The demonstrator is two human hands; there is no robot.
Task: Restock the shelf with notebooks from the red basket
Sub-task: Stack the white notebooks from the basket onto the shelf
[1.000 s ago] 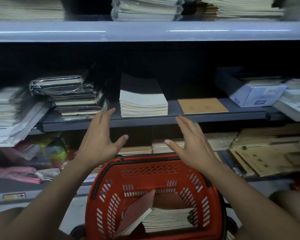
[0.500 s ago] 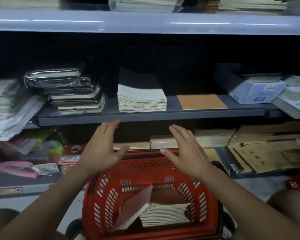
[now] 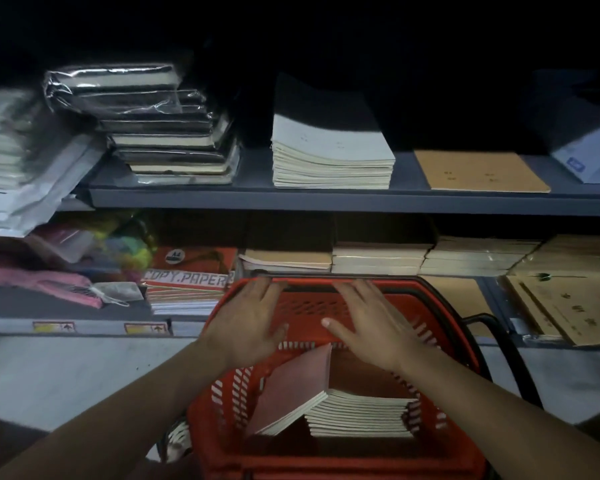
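The red basket [image 3: 440, 327] stands on the floor in front of the shelves. Inside it lies a stack of notebooks [image 3: 361, 415], and one pink-covered notebook [image 3: 291, 393] leans tilted against the stack's left side. My left hand [image 3: 246, 323] and my right hand [image 3: 371, 323] hover over the basket's far half, fingers straight and spread, holding nothing. On the grey shelf [image 3: 326, 199] above sit a stack of white notebooks [image 3: 329, 157] and a single brown notebook [image 3: 478, 171] to its right.
Wrapped dark books [image 3: 160, 133] are piled left of the white stack, and a white box [image 3: 586, 157] stands at the far right. The lower shelf holds copy paper [image 3: 187, 275], tan notebook stacks [image 3: 378, 258] and brown envelopes [image 3: 568, 306]. A black basket handle [image 3: 492, 327] hangs right.
Both hands have dropped from in front of the grey shelf down to just over the basket. The view has tilted downward, so the top shelf is out of sight.
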